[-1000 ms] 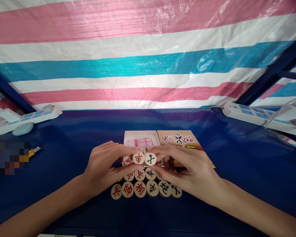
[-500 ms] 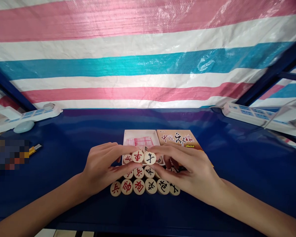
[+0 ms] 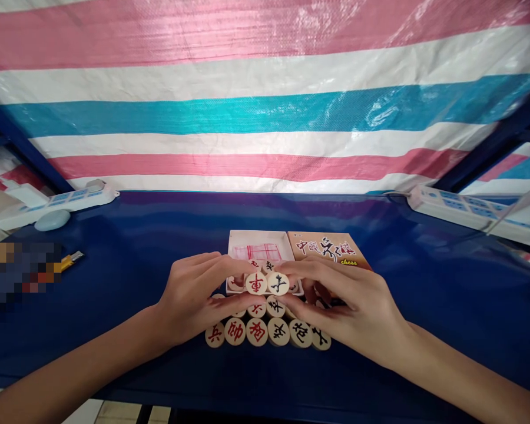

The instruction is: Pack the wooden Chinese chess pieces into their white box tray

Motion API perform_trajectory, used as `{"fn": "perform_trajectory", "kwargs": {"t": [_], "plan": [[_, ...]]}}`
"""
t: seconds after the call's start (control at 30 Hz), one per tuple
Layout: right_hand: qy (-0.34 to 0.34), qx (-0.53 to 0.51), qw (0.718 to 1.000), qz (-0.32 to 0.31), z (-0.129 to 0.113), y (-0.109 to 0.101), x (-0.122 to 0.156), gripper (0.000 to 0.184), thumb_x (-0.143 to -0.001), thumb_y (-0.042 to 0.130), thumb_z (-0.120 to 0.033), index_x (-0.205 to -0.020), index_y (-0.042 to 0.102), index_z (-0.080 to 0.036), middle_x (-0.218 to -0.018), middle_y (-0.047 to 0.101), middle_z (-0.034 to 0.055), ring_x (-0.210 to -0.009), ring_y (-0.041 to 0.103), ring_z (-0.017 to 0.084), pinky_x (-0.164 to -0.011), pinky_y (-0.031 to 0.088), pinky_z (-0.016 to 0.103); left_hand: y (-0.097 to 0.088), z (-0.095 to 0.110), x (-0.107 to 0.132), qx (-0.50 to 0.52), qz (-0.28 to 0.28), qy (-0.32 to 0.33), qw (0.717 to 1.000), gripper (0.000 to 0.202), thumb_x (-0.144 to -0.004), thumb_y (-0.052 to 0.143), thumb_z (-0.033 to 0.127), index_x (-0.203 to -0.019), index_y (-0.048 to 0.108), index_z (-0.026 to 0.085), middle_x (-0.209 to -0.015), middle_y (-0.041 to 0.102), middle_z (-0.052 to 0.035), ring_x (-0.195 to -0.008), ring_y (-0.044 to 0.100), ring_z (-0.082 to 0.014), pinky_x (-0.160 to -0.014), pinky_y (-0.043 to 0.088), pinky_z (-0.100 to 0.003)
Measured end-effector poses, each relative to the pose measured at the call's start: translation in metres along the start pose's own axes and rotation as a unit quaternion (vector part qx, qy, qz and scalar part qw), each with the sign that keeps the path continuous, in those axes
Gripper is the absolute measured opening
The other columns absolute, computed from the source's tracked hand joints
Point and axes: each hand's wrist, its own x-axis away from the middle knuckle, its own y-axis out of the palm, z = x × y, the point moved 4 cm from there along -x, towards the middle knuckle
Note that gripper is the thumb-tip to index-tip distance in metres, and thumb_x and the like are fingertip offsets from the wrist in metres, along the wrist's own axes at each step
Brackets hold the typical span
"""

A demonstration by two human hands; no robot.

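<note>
My left hand pinches a round wooden Chinese chess piece with a red character between thumb and fingers. Against its right side sits a chess piece with a black character, pinched by my right hand. Below and nearer me stand rows of more pieces, red-marked ones on the left and black-marked ones on the right. My hands hide parts of the upper row. Behind the held pieces lies an open white box with further pieces at its near end.
A brown box lid with printed characters lies right of the white box. White power strips stand at the back left and back right. A yellow cutter lies at the left on the blue table. A striped sheet hangs behind.
The whole view has shifted slightly, so everything appears a little farther right. Both hands keep the same pinch on the two pieces, which stay side by side.
</note>
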Motion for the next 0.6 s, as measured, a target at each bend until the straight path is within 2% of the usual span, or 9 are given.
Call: {"fn": "perform_trajectory", "kwargs": {"t": [0.33,0.6], "plan": [[-0.001,-0.001,1.000,0.001,0.0008,-0.0001,0.0002,0.037,-0.087,0.071,-0.020,-0.121,0.060,-0.027,-0.096,0.069,-0.0008,-0.062,0.056,0.008,-0.059,0.048,0.025,0.0013,-0.0005,0.0011,0.005,-0.012,-0.012,1.000,0.032,-0.079,0.082,0.031,-0.103,0.064,0.018,-0.079,0.071,0.0026,-0.064,0.060,-0.0086,-0.059,0.045,-0.022],[0.000,-0.004,1.000,-0.004,0.0027,0.0007,0.0015,0.036,-0.087,0.072,-0.021,-0.121,0.059,-0.026,-0.097,0.069,-0.0011,-0.064,0.057,0.007,-0.059,0.048,0.023,0.0007,0.0002,0.0000,0.005,-0.010,-0.010,1.000,0.030,-0.083,0.079,0.032,-0.105,0.063,0.021,-0.082,0.073,0.0022,-0.065,0.062,-0.0087,-0.062,0.049,-0.021]]}}
